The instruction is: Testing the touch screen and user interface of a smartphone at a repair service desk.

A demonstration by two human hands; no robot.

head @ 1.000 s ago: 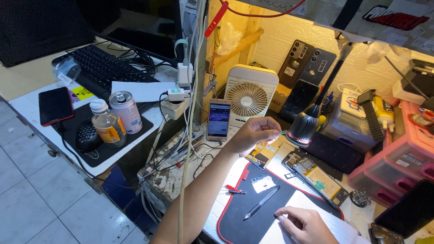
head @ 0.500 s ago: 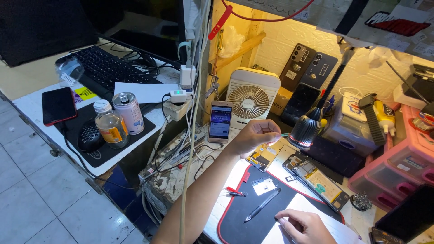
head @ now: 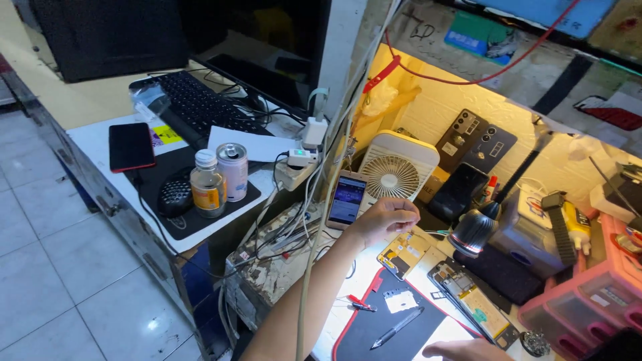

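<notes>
The person's left hand (head: 386, 219) is raised over the lit repair bench with its fingers curled in narrow, pinching a thin tool, likely tweezers (head: 435, 232), whose tip sticks out to the right of the knuckles. Just below that hand lies a yellowish phone part (head: 403, 254), flat on the bench. To the hand's left a smartphone (head: 347, 199) stands propped with its screen lit, and right behind the hand sits a small white desk fan (head: 396, 168). To its right hangs the dark head of a bench lamp (head: 474, 232).

The right hand (head: 468, 349) is low at the bottom edge, lying flat on the white surface beside the black work mat (head: 374, 321); only its top shows, so I cannot tell whether it holds anything. Just to the left of it a dark pen-like tool (head: 396, 327) lies on the mat, and above it an opened phone (head: 470, 303) lies with its insides showing. A small white piece (head: 400, 301) rests on the mat between the two hands.

Well off to the left of both hands, on the desk, stand a bottle (head: 206, 183) and a can (head: 232, 171) side by side, with a red-edged phone (head: 131, 146) and a keyboard (head: 194, 107) farther back.
</notes>
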